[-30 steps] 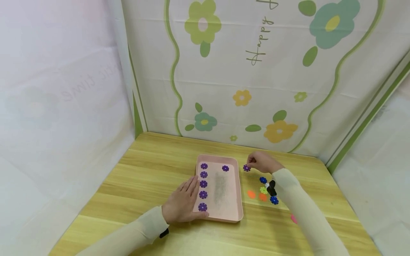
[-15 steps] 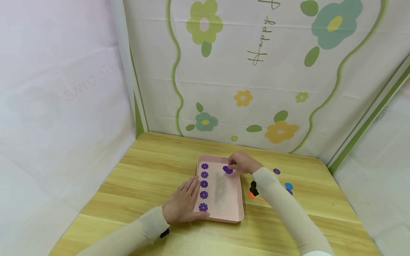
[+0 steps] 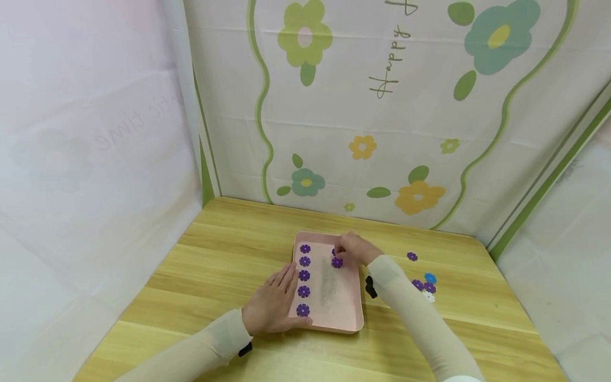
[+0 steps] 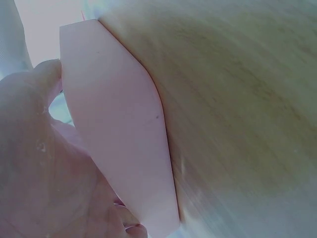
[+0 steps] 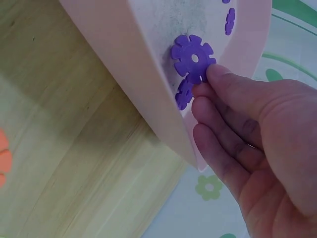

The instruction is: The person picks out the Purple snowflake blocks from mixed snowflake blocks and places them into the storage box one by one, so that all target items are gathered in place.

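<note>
A purple flower-shaped plastic disc (image 5: 192, 55) is pinched between thumb and fingertips of my right hand (image 3: 355, 248), inside the far right part of the pink tray (image 3: 350, 321). Just beyond it another purple disc (image 5: 184, 95) lies in the tray, partly covered by my hand in the head view. Down the tray's left side runs a column of several purple discs (image 3: 304, 276). My left hand (image 3: 271, 303) rests at the tray's near left corner, fingers straight along the left rim and thumb on the front rim. The left wrist view shows the tray's outer wall (image 4: 119, 114) against that hand.
On the wooden table (image 3: 229, 239) right of the tray lie a lone purple disc (image 3: 412, 256), a blue disc (image 3: 430, 278) and a white disc (image 3: 429, 297). An orange disc (image 5: 4, 158) shows in the right wrist view. A flower-printed cloth (image 3: 329, 116) hangs behind the table.
My right hand has carried the purple disc left from beside the tray into it, then slightly nearer, below the disc at the top right. My left hand stays put.
</note>
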Demonstrator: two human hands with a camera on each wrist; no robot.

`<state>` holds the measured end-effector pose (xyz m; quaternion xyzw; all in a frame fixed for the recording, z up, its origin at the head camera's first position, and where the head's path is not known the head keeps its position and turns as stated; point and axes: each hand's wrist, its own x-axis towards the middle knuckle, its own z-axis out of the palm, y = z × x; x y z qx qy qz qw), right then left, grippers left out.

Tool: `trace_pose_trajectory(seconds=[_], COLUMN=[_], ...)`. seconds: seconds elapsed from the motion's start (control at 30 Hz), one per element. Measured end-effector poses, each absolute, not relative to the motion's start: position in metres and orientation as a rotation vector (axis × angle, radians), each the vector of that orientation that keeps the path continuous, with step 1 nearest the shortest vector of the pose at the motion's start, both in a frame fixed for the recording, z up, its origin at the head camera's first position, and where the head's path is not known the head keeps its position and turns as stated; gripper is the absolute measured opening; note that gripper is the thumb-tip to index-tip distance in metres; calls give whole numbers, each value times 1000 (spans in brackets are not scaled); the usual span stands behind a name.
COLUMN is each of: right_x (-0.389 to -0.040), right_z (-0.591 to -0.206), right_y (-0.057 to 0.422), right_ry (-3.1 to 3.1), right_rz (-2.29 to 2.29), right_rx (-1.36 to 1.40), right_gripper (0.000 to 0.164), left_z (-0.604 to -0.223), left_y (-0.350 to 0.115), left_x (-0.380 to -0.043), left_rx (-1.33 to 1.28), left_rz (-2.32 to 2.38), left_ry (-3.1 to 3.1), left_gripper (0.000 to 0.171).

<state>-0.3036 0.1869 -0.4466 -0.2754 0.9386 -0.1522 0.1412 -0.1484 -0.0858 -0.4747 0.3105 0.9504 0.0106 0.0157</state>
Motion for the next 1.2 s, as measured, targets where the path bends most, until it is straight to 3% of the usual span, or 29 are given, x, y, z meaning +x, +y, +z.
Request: trace_pose_trajectory(seconds=[0.2, 0.6, 1.2], right_x=[-306, -303, -262], right_z=[-453, -432, -423], right_y=[184, 203, 312], right_ry=[2736, 2745, 2757], right_rz=[-361, -314, -295], right_rx=[-795, -921, -910], right_gripper=[25, 7, 23], left_z=[-473, -474, -474], left_y=[-86, -86, -85], left_x=[-147, -150, -149], left_rx=[952, 959, 971], left_rz=[52, 32, 63], left_ry=[2954, 2954, 2960], left_gripper=[116, 116, 115])
